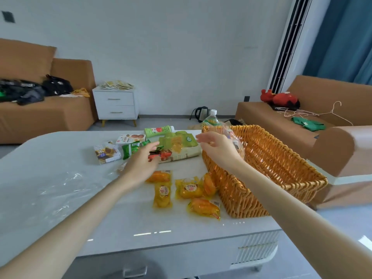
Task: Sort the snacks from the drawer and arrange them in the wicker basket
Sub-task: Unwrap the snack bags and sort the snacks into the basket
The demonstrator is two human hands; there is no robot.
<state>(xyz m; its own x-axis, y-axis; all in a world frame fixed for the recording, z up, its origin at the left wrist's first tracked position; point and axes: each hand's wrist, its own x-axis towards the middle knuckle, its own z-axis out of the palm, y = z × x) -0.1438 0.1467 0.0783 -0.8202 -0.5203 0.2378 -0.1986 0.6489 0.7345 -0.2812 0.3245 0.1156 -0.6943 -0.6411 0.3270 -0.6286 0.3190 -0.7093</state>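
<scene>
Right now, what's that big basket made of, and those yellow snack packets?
The basket looks like woven wicker, glossy honey-coloured, its strands plainly interlaced. The yellow packets seem thin shiny plastic film: see-through, crinkled, catching light.

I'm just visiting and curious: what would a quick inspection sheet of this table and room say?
Surface: pale glossy table, with crumpled clear film on its left part.
Job's things: wicker basket at the table's right; five yellow packets beside it; green packets, snack boxes and a lying green bottle farther back.
Clutter: water bottle behind the basket.
Hands: left hand open, reaching to the pile; right hand holds a clear packet over the basket.
Cables: nothing seen.
Surroundings: brown sofas, white nightstand, kettle on the floor, red plush toy, hangers.
</scene>
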